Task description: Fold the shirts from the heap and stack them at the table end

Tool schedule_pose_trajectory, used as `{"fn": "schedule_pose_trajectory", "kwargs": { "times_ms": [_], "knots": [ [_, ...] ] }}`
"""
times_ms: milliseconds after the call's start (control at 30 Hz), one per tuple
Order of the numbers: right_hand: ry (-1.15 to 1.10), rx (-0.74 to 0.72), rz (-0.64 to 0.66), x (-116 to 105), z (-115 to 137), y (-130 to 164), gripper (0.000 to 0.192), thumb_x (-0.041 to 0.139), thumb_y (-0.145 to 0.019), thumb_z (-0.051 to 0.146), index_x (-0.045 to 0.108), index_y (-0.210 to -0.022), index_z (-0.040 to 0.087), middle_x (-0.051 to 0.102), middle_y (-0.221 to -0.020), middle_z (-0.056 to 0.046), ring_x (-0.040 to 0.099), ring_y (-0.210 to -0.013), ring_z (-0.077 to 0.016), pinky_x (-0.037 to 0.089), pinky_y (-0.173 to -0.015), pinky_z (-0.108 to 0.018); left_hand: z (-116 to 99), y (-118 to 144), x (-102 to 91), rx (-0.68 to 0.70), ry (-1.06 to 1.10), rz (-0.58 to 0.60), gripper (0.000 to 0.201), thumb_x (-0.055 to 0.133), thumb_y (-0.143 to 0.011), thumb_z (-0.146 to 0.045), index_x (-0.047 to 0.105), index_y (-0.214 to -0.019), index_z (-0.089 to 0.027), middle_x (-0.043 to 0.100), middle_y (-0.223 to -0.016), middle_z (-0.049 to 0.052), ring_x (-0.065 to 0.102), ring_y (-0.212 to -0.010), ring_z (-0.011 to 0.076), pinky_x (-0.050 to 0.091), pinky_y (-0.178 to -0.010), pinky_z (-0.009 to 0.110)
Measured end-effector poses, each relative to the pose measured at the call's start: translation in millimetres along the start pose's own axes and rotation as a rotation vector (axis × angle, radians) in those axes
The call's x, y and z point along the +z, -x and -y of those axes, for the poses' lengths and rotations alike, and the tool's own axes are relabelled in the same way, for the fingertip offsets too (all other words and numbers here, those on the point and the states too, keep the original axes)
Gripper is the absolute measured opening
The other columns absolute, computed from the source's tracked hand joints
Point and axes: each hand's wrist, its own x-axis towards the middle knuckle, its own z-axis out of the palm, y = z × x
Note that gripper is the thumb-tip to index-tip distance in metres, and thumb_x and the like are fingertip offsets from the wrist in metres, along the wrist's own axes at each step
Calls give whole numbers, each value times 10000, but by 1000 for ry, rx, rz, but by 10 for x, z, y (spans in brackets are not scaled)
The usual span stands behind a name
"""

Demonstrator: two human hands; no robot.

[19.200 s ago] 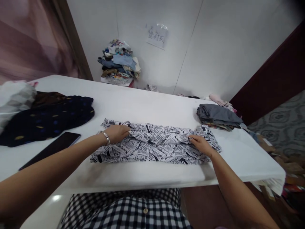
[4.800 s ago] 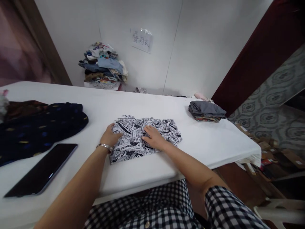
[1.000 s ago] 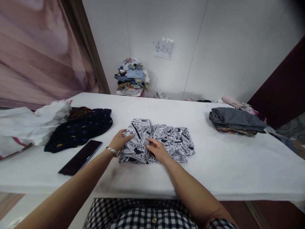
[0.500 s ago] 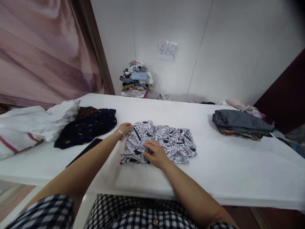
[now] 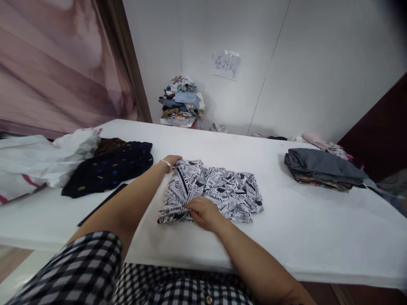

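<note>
A black-and-white newspaper-print garment (image 5: 219, 190) lies folded into a small rectangle in the middle of the white table (image 5: 302, 228). My left hand (image 5: 172, 161), with a silver bracelet on the wrist, grips the garment's far left corner. My right hand (image 5: 203, 212) pinches its near left edge. Both hands sit on the left end of the fold.
A dark blue spotted garment (image 5: 110, 169) and a white cloth (image 5: 41, 159) lie at the left, with a black phone (image 5: 101, 204) partly behind my arm. A folded stack topped in grey (image 5: 321, 167) sits at the right. A clothes pile (image 5: 182, 101) stands by the far wall.
My left hand slid along the garment's left edge to its far corner. My right hand drew back to the near edge. The garment was folded from a long strip into a small rectangle.
</note>
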Motion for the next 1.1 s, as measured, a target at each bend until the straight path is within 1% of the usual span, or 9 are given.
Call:
{"fn": "schedule_pose_trajectory", "kwargs": {
  "times_ms": [233,367,467,633,700,833,1000,1033,1100],
  "knots": [
    [-47,-34,14,-50,81,10,244,500,-786,85,659,-916,219,683,-878,-30,578,-839,-157,448,-767,-286,55,102,-67,-118,101,40,355,544,-894,-387,562,-1160,-153,608,-1117,90,612,-927,178,543,-791,377],
    [-105,-29,-116,-116,134,-4,188,550,-856,254,654,-1004,202,687,-997,-68,587,-926,-180,465,-832,-335,196,373,-136,-168,102,66,405,473,-880,-509,616,-884,-129,660,-848,83,623,-671,164,517,-596,289],
    [-99,89,-248,-130,131,-12,232,517,-899,287,645,-1064,187,668,-1086,-95,579,-1004,-193,461,-891,-368,318,701,-188,-151,76,120,462,539,-770,-619,596,-713,-164,640,-666,70,602,-568,189,466,-492,276],
    [-55,167,-85,-73,83,-11,229,577,-852,223,668,-1060,191,648,-1173,-102,570,-1096,-219,446,-961,-392,431,1184,-148,-74,-2,198,497,665,-591,-662,607,-714,-185,649,-620,62,633,-605,238,452,-479,285],
    [-91,190,-61,-58,68,-17,238,596,-831,209,682,-1051,186,648,-1187,-105,573,-1116,-222,433,-990,-395,422,1274,-114,-92,101,212,488,717,-544,-616,612,-752,-187,692,-700,68,666,-693,253,492,-530,287],
    [-378,344,-154,-119,71,-50,251,617,-812,256,695,-1047,215,664,-1189,-73,585,-1132,-207,415,-1030,-395,259,1308,-154,-152,396,274,558,752,-518,-554,614,-910,-183,730,-858,72,689,-824,257,547,-665,301],
    [-1030,643,-375,-426,167,-45,474,647,-795,402,585,-1240,249,636,-1257,-44,572,-1179,-194,423,-1034,-391,-288,1403,-244,-14,180,60,687,769,-516,-554,621,-1047,-145,715,-945,95,660,-953,290,537,-744,315],
    [-1133,677,-414,-499,181,-17,536,658,-786,427,550,-1281,253,629,-1267,-43,571,-1182,-199,425,-1032,-396,-420,1463,-216,31,200,101,700,752,-546,-570,613,-1090,-152,712,-946,90,662,-944,282,539,-732,315],
    [-1254,727,-499,-624,180,80,611,655,-784,482,494,-1333,269,632,-1260,-37,585,-1164,-210,441,-1016,-412,-646,1600,-109,125,351,335,730,693,-635,-592,551,-1221,-180,705,-991,96,674,-902,253,549,-700,317]
  ]
}}
